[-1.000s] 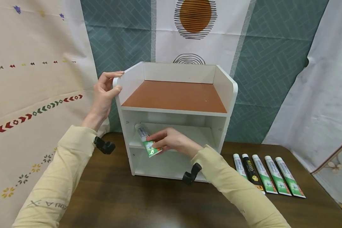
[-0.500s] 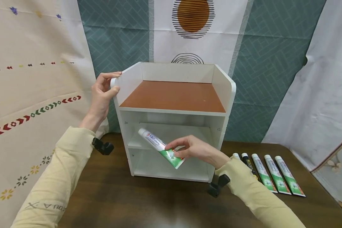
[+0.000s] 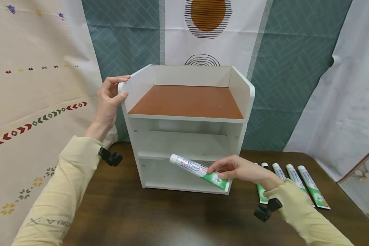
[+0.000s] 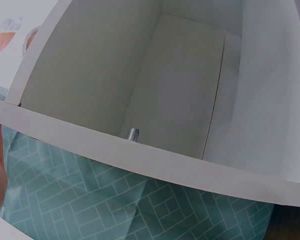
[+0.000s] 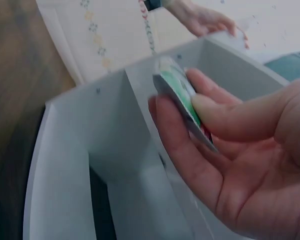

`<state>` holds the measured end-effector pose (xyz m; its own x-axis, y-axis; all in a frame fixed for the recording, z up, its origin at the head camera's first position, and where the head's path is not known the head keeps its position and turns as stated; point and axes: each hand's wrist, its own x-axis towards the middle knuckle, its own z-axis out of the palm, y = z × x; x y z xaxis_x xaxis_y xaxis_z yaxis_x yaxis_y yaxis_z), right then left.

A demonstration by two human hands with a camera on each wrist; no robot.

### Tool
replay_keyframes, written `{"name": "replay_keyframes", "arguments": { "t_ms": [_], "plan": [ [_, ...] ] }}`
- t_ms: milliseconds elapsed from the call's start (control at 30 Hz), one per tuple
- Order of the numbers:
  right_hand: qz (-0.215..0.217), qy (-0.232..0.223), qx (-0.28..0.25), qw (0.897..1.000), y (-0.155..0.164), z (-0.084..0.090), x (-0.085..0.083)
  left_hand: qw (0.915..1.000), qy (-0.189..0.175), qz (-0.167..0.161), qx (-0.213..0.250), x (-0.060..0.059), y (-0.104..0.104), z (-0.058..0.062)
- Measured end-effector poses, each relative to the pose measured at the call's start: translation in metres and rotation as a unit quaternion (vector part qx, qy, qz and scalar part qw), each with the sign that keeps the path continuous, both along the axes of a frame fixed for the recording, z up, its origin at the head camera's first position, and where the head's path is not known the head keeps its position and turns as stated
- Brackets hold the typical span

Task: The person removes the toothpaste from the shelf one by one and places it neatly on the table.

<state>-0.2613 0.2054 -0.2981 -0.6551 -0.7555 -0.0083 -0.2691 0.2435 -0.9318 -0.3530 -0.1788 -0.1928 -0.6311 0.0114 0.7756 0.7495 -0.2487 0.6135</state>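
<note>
White shelf unit [image 3: 240, 102], compartments bare

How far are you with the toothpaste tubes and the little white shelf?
No tube lies in the white wooden shelf unit. The right hand holds one green-and-white toothpaste tube at its front; the left hand grips its top corner. Five more tubes lie on the brown table.
</note>
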Motion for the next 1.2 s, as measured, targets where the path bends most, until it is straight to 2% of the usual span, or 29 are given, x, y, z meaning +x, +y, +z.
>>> {"name": "replay_keyframes", "arguments": {
  "t_ms": [233,433,533,900,1100,1200],
  "plan": [
    [0.100,0.036,-0.026,0.994,0.043,-0.009,0.006,0.9999,-0.008,-0.008,0.002,-0.002,0.000,0.001],
    [0.128,0.048,-0.019,0.990,0.071,-0.015,0.010,1.0000,-0.004,-0.004,0.004,-0.001,-0.001,0.003],
    [0.122,0.039,-0.016,0.992,0.087,-0.019,0.012,0.9999,-0.008,-0.006,0.005,0.000,0.000,0.002],
    [0.042,0.010,0.022,0.999,0.149,-0.027,0.028,0.9999,-0.003,-0.012,0.009,-0.002,0.002,0.003],
    [0.037,0.037,0.032,0.998,0.174,-0.029,0.029,0.9999,-0.005,-0.010,0.009,-0.002,0.002,0.002],
    [0.018,0.036,0.037,0.999,0.188,-0.034,0.031,0.9999,-0.007,-0.011,0.009,-0.002,0.002,0.001]
  ]
}}
